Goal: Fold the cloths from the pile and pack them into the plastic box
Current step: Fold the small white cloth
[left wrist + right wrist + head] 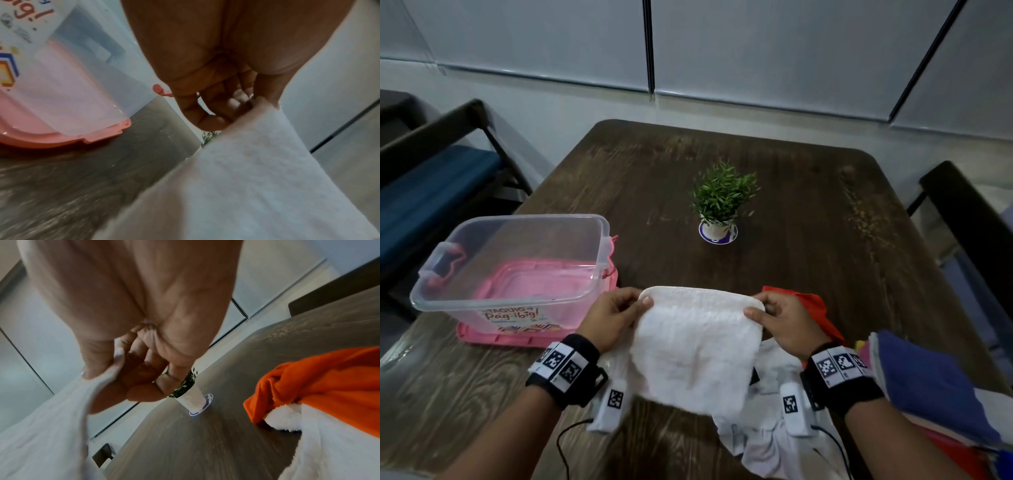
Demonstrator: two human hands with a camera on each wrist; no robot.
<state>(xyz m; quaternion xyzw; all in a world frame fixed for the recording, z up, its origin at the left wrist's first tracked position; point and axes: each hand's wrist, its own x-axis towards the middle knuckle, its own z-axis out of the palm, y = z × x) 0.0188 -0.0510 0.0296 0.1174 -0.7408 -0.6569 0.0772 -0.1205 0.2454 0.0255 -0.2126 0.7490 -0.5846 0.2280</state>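
Head view, nearest edge: thin white garment (763,442) crumpled on the wooden table (808,212), partly under the raised towel.
Near right: stack of cloths (928,387), blue one on top, at the table's right edge.
Held cloth: fluffy white towel (697,346), lifted above the table, top edge stretched between both hands, the rest hanging toward the camera.
Left hand (613,317): fingers curled, thumb on the near face, pinching the towel's upper left corner; same pinch seen in the left wrist view (216,105).
Right hand (780,318): fingers curled, thumb pressed on the near face, pinching the upper right corner; confirmed in the right wrist view (123,369).
Just behind right hand: orange cloth (811,305) bunched on the table, touching a white fluffy one in the right wrist view.
Left, mid-distance: clear plastic box (510,267), open, standing on its pink lid (482,337), well apart from the towel; contents hard to tell.
Farther, centre: small potted plant (719,202) upright on a blue-rimmed coaster.
Beyond: dark chairs at either side, pale wall panels.
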